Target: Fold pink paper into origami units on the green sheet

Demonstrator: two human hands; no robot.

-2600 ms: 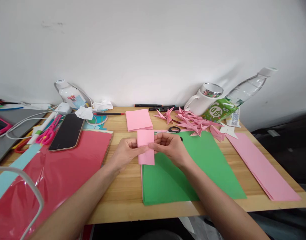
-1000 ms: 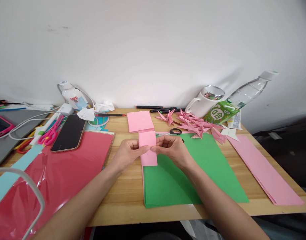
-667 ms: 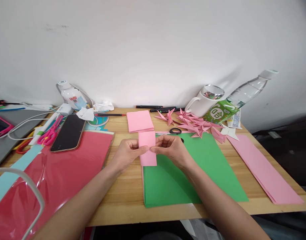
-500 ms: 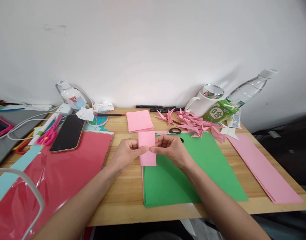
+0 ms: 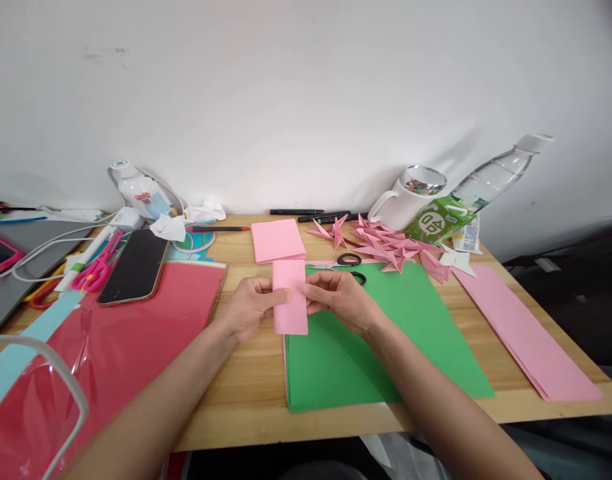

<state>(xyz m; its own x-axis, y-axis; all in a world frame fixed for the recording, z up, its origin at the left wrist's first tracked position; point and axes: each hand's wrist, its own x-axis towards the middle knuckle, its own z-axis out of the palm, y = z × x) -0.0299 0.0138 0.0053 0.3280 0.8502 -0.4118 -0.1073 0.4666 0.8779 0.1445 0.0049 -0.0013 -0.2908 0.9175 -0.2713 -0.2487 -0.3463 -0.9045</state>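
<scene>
Pinching a narrow pink paper (image 5: 291,321) from both sides, the two hands seem to be at the step of lining up or creasing a fold. The left hand (image 5: 250,303) lays its thumb across the front, with the fingers curled behind; the right hand (image 5: 339,299) closes thumb and fingertips on the opposite edge. The paper stands nearly upright over the left edge of the green sheets (image 5: 386,353), just in front of a pile of pink squares (image 5: 277,241). Whether its bottom edge touches anything, I cannot tell. The next move, I judge, calls for even edges and firm thumb pressure, so the crease comes out straight.

The pink paper looks matt and fairly stiff, a plain rectangle that seems doubled over. Beyond the right hand lie scissors (image 5: 349,259) with black handles and a heap of sharp-pointed pink paper stars (image 5: 386,250). The table (image 5: 251,393) has a smooth, pale wood grain.
</scene>
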